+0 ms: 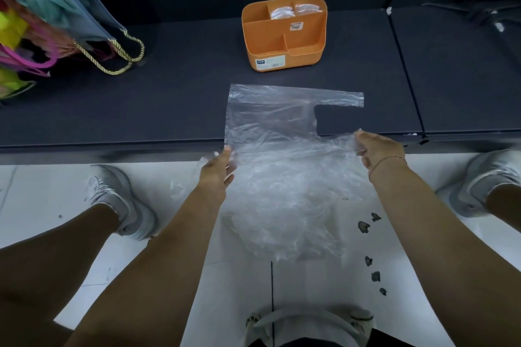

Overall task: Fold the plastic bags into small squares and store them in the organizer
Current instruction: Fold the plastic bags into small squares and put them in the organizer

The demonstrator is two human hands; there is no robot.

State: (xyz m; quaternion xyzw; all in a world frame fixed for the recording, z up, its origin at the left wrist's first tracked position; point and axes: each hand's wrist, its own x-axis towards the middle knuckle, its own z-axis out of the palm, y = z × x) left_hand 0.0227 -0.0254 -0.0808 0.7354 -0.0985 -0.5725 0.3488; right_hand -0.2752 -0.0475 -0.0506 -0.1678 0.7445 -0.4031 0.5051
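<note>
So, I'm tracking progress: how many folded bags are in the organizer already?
2 visible, both in the orange organizer: one folded bag in its rear middle compartment, a second folded bag in the rear right one. Others could be hidden underneath.

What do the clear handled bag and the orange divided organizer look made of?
The clear handled bag looks like thin, glossy plastic film: it is see-through, finely crinkled and glints along its creases. The orange divided organizer is probably rigid moulded plastic with a satin finish, going by its even colour, rounded corners and thin straight walls.
</note>
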